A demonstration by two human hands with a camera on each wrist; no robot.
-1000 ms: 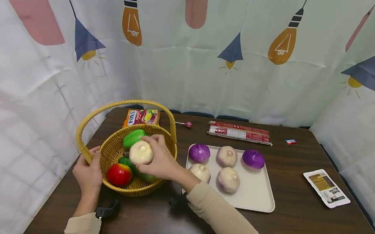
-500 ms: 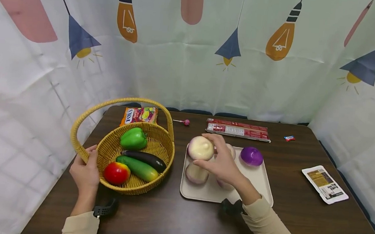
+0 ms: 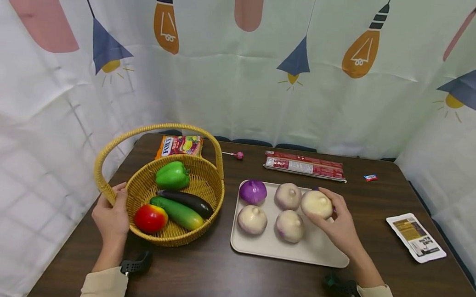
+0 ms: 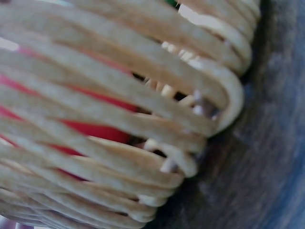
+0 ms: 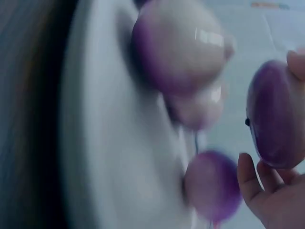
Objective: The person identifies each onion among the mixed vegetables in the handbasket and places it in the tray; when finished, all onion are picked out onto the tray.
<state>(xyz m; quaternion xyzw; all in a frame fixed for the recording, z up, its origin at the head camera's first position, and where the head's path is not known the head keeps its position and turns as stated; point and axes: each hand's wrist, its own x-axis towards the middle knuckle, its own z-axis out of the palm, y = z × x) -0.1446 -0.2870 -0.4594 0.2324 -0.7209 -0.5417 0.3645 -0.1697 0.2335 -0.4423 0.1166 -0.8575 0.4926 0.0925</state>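
My right hand point(image 3: 324, 210) grips a pale onion point(image 3: 316, 203) just above the right part of the cream tray point(image 3: 321, 256). That onion covers most of a purple onion behind it. The tray also carries a purple onion point(image 3: 253, 191) and three pale ones point(image 3: 287, 196) point(image 3: 252, 218) point(image 3: 289, 225). My left hand point(image 3: 114, 202) holds the rim of the wicker basket point(image 3: 173, 241) at the foot of its handle. The left wrist view is filled by the basket wall point(image 4: 143, 95), with red showing through the gaps. In the blurred right wrist view my fingers point(image 5: 259, 191) hold the onion point(image 5: 276, 114) beside the tray point(image 5: 109, 143).
The basket holds a green pepper point(image 3: 172, 175), an eggplant point(image 3: 184, 200), a cucumber point(image 3: 175, 212) and an apple point(image 3: 150, 218). Behind lie a candy bag point(image 3: 180, 145), a lollipop point(image 3: 237, 155) and red packets point(image 3: 305, 167). A sachet point(image 3: 416, 238) lies right. Curtains close in three sides.
My right hand lifted the pale onion out of the basket and carried it rightwards across the tray to its right side. The left hand stayed on the basket.
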